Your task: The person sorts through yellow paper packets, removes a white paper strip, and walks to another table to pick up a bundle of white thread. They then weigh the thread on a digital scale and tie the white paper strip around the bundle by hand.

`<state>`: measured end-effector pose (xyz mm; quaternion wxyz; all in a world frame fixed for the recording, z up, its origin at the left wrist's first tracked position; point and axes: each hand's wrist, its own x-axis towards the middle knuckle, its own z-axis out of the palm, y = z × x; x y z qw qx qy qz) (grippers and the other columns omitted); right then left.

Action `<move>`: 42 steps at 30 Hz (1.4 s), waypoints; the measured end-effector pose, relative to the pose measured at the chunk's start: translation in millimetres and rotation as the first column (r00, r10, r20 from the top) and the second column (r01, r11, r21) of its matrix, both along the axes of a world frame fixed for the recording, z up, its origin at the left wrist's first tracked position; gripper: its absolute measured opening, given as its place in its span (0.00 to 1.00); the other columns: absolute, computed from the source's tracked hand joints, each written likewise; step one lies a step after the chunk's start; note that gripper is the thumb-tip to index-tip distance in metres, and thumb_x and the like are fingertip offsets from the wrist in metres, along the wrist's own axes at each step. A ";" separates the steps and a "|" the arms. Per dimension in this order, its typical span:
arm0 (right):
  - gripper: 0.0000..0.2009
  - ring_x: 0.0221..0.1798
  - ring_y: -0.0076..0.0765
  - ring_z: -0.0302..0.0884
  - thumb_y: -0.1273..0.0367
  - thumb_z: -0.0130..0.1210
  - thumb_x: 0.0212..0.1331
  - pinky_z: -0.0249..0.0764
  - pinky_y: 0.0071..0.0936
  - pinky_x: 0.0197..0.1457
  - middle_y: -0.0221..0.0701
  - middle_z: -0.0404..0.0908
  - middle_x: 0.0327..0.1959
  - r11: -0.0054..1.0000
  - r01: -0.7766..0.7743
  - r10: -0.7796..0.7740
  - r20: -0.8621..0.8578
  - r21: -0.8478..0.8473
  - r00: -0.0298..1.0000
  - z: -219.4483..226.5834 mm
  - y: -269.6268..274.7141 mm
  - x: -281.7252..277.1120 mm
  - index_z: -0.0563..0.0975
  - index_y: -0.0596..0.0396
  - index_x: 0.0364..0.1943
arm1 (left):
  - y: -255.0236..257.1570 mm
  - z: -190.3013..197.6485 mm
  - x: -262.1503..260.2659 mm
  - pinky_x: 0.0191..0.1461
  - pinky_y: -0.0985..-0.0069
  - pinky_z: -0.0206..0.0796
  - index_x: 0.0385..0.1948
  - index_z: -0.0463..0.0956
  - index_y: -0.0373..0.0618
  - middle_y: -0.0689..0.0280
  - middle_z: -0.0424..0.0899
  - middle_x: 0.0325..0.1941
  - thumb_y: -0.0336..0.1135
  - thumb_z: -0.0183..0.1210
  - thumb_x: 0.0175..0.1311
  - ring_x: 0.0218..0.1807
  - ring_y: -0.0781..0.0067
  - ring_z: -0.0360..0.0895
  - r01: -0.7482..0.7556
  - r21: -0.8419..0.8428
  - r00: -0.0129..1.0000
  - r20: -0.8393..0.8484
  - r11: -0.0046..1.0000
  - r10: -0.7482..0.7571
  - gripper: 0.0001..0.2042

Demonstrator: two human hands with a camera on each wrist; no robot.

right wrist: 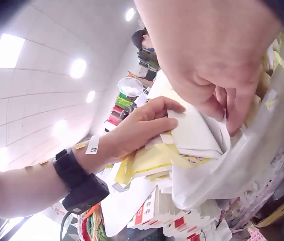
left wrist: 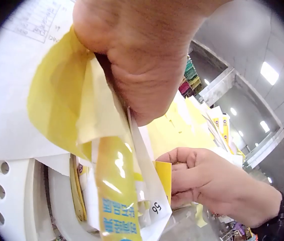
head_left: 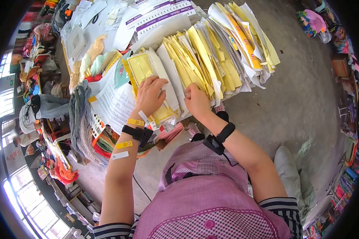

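A long row of yellow and white paper envelopes (head_left: 183, 59) stands packed on edge. My left hand (head_left: 149, 95) lies over the near-left end of the row, its fingers across a white envelope (right wrist: 194, 130) beside a yellow packet (head_left: 141, 67). To its right, my right hand (head_left: 197, 102) has curled fingers at the row's near edge; in the right wrist view this hand (right wrist: 217, 65) pinches a white paper edge between thumb and fingers. The left wrist view shows a yellow plastic packet (left wrist: 114, 186) with blue print below my left hand (left wrist: 137, 60).
Printed sheets (head_left: 117, 101) and hanging grey yarn (head_left: 80, 109) are left of the row. Purple-striped cards (head_left: 159, 16) and a clear plastic box (head_left: 74, 42) lie beyond. A grey sack (head_left: 287, 171) stands on the floor at right. Another person (head_left: 48, 107) is at far left.
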<state>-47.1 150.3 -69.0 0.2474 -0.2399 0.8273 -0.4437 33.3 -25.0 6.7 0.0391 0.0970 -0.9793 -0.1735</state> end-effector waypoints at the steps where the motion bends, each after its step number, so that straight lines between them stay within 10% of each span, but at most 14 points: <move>1: 0.12 0.34 0.54 0.82 0.77 0.57 0.50 0.76 0.47 0.39 0.41 0.82 0.28 1.000 -0.003 0.003 0.027 0.000 1.000 1.4 1.4 0.6 0.70 0.55 0.40 | 0.5 -0.4 0.3 0.61 0.62 0.62 0.48 0.77 0.52 0.60 0.79 0.47 0.30 0.58 0.56 0.56 0.60 0.73 -0.015 -0.012 1.000 -0.005 1.000 0.015 0.16; 20: 0.17 0.34 0.40 0.83 0.70 0.67 0.49 0.76 0.34 0.40 0.36 0.84 0.29 0.990 0.046 -0.007 0.288 -0.131 0.958 -1.3 9.9 2.9 0.78 0.57 0.44 | -3.9 -8.6 2.3 0.62 0.62 0.62 0.45 0.82 0.53 0.68 0.82 0.43 0.31 0.57 0.59 0.59 0.63 0.72 0.078 -0.073 0.997 -0.017 0.994 -0.080 0.13; 25: 0.17 0.36 0.47 0.83 0.71 0.64 0.51 0.76 0.39 0.40 0.40 0.84 0.29 0.996 0.002 0.012 0.157 -0.086 0.988 6.2 8.5 2.3 0.74 0.55 0.46 | -2.3 -3.8 1.4 0.64 0.62 0.61 0.60 0.74 0.55 0.59 0.80 0.50 0.29 0.55 0.59 0.58 0.59 0.72 -0.060 0.057 0.997 0.050 0.997 0.057 0.24; 42: 0.18 0.39 0.58 0.81 0.74 0.56 0.54 0.75 0.50 0.42 0.47 0.82 0.35 0.981 -0.161 0.140 -0.180 -0.109 0.974 10.0 1.3 15.9 0.71 0.58 0.50 | -2.5 -4.9 0.6 0.67 0.59 0.58 0.65 0.69 0.57 0.56 0.77 0.52 0.28 0.53 0.58 0.61 0.56 0.70 -0.056 0.062 0.997 0.055 0.997 0.052 0.28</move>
